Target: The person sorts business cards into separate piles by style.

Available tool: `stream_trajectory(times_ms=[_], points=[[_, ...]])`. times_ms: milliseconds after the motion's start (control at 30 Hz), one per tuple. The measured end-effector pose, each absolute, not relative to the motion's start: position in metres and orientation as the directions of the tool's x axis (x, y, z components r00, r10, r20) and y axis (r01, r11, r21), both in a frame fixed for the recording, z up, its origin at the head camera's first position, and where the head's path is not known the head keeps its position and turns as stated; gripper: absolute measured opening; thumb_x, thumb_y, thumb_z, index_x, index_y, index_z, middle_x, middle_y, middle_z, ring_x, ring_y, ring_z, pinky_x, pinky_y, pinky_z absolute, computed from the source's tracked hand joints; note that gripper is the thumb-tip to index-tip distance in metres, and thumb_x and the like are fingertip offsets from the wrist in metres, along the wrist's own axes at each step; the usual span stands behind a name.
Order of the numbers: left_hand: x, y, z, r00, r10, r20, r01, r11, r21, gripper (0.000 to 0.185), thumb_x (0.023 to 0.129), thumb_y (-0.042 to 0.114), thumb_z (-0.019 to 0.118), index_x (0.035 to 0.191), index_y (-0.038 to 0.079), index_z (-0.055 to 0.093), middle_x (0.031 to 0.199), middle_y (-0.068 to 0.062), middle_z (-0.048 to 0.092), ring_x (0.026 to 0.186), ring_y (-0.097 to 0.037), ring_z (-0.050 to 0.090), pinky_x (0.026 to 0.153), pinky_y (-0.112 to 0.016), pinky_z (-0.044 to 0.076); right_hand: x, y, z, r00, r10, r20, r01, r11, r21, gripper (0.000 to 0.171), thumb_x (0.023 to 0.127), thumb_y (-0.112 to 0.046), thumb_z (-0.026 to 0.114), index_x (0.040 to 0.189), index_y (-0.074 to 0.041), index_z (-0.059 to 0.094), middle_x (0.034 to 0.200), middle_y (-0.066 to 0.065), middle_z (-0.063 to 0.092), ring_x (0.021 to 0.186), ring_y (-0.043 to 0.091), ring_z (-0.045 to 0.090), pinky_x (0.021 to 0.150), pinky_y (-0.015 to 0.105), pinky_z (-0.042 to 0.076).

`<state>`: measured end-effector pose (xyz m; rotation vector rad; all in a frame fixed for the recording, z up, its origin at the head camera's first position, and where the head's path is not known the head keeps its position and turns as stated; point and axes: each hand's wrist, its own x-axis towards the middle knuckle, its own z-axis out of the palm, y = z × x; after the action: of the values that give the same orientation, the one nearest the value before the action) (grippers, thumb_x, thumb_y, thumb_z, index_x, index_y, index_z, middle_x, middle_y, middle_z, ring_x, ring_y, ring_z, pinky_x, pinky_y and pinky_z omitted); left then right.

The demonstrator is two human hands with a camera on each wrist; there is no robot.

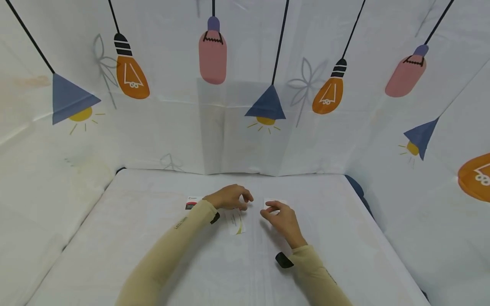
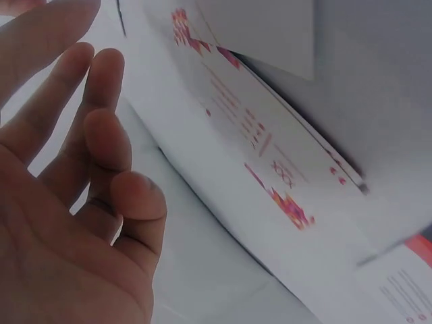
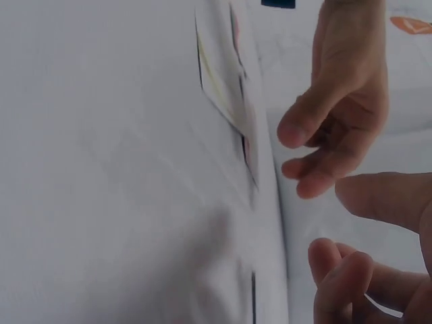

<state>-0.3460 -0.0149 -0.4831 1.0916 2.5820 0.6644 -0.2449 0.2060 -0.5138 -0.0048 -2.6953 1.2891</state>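
On the white-covered counter (image 1: 153, 238), near its far middle, two hands close together with small printed papers about them; left hand (image 1: 229, 197) over a folded leaflet (image 1: 237, 222) with a yellow-green mark, fingers loosely curled and hovering, nothing plainly pinched; seen from the left wrist, fingers (image 2: 101, 115) relaxed and apart, beside a white sheet with pink and red print (image 2: 263, 148), not closing on it; right hand (image 1: 281, 219) just beside, thumb and forefinger drawn near each other at the edge of a small white card (image 1: 274, 201); whether the card is actually pinched cannot be told from the head view; from the right wrist, fingertips (image 3: 297, 131) bent but with a gap between them, close to the edge of a paper (image 3: 223, 74) lying flat, grip apparently released; behind the left wrist, another small card with a red and dark band (image 1: 191, 203) flat on the counter; sleeves beige on both arms, a dark strap at each wrist (image 1: 284, 260); behind and to the sides, a white backdrop printed with hanging lamps and bulbs (image 1: 212, 51) in orange, pink and blue.
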Motion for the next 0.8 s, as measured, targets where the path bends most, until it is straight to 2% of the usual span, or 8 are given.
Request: stream_trajectory(times_ms=[233,400,500,633,800], points=[[-0.34,-0.031,-0.482,-0.631,0.772,-0.077,0.629,0.566,0.533,0.039,0.085,0.01,0.08,0.123,0.012,0.071,0.109,-0.002,0.069,0.108,-0.024,0.059,0.093,-0.039,0.046,-0.235,0.19,-0.519,-0.994,0.02,0.109,-0.07,0.649,-0.757,0.044,0.085,-0.033,0.08,0.121,-0.009,0.072,0.093,-0.005,0.072,0.063,0.009,0.059,0.065,0.032,0.047],[-0.339,-0.046,-0.482,-0.627,0.771,-0.107,0.619,0.577,0.533,0.046,0.082,0.01,0.083,0.126,0.016,0.07,0.121,0.0,0.065,0.113,-0.023,0.055,0.097,-0.038,0.043,-0.229,0.18,-0.522,-0.996,0.001,0.085,-0.064,0.655,-0.753,0.046,0.084,-0.035,0.08,0.121,-0.009,0.072,0.093,-0.006,0.071,0.068,0.009,0.057,0.066,0.031,0.046],[-0.34,-0.052,-0.483,-0.613,0.781,-0.121,0.629,0.574,0.524,0.049,0.08,0.009,0.084,0.127,0.017,0.07,0.122,-0.001,0.064,0.112,-0.023,0.054,0.094,-0.037,0.042,-0.226,0.175,-0.523,-0.997,0.001,0.083,-0.062,0.659,-0.75,0.046,0.083,-0.035,0.08,0.12,-0.009,0.072,0.093,-0.006,0.07,0.068,0.01,0.058,0.065,0.03,0.047],[-0.343,-0.058,-0.486,-0.578,0.807,-0.124,0.646,0.545,0.535,0.053,0.078,0.006,0.085,0.128,0.015,0.07,0.116,-0.004,0.064,0.107,-0.024,0.054,0.089,-0.035,0.043,-0.222,0.168,-0.527,-0.994,-0.024,0.104,-0.092,0.688,-0.72,0.044,0.083,-0.035,0.081,0.118,-0.01,0.073,0.091,-0.008,0.07,0.075,0.011,0.06,0.069,0.032,0.047],[-0.345,-0.063,-0.487,-0.563,0.816,-0.131,0.619,0.522,0.586,0.056,0.077,0.004,0.085,0.13,0.011,0.069,0.118,-0.006,0.063,0.109,-0.026,0.054,0.089,-0.035,0.043,-0.218,0.16,-0.532,-0.994,-0.061,0.085,-0.103,0.722,-0.685,0.046,0.082,-0.039,0.081,0.119,-0.012,0.072,0.089,-0.012,0.069,0.085,0.012,0.061,0.075,0.033,0.048]])
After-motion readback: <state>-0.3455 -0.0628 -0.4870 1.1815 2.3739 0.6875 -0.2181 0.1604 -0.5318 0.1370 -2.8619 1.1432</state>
